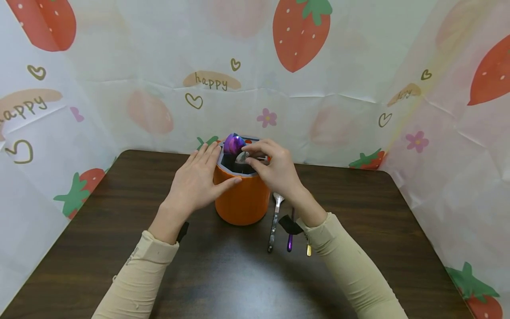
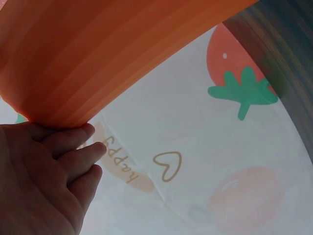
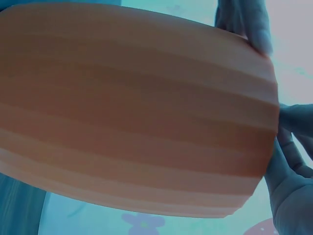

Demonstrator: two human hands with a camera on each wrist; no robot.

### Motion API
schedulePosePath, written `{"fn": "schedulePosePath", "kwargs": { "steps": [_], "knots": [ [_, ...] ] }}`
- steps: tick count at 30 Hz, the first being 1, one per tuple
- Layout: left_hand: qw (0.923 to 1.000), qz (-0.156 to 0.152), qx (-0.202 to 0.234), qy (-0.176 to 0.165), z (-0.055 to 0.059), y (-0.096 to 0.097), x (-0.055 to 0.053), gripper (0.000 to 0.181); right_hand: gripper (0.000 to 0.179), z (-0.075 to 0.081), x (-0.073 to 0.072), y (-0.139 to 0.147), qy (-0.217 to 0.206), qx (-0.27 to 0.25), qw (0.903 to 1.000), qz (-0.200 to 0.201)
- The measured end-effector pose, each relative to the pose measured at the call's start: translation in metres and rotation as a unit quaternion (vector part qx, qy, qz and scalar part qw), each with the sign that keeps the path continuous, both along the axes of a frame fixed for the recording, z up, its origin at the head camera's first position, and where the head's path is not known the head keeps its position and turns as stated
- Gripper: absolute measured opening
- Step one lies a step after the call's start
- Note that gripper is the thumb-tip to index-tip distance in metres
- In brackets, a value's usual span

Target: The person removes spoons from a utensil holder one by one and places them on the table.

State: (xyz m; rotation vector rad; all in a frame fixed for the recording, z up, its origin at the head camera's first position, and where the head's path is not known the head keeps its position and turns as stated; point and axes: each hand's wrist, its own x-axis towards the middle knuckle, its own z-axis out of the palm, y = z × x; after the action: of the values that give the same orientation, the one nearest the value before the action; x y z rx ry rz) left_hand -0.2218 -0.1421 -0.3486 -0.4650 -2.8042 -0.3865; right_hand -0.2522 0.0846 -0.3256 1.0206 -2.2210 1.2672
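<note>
An orange ribbed container stands upright at the back of the table, with a pale rim and dark inside. My left hand rests against its left side, fingers straight along the rim and thumb across the front. Over the opening, my right hand pinches a silver-grey rounded piece, like a spoon's bowl, between thumb and fingers; its lower part is hidden inside. A shiny purple spoon sticks up beside it. The container's orange wall fills much of both wrist views, hiding its contents there.
Right of the container lie a fork with a patterned handle, a purple-handled utensil and a gold handle end, partly under my right wrist. A strawberry-print sheet hangs behind the dark wooden table.
</note>
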Motion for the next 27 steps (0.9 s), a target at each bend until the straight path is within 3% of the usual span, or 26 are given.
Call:
{"fn": "schedulePosePath", "kwargs": {
  "steps": [7,17,27],
  "knots": [
    [1.0,0.0,0.003,-0.003,0.0,0.0,0.0,0.109,0.021,0.006,0.003,0.005,-0.059,-0.038,0.9974,0.016],
    [0.9999,0.0,0.005,-0.011,0.001,0.001,0.0,0.11,0.023,0.017,0.009,0.014,-0.118,-0.124,0.9835,0.058],
    [0.9999,0.001,0.002,-0.01,0.002,0.001,0.0,0.11,0.025,0.03,0.016,0.025,-0.136,-0.187,0.9705,0.067]
  ]
}}
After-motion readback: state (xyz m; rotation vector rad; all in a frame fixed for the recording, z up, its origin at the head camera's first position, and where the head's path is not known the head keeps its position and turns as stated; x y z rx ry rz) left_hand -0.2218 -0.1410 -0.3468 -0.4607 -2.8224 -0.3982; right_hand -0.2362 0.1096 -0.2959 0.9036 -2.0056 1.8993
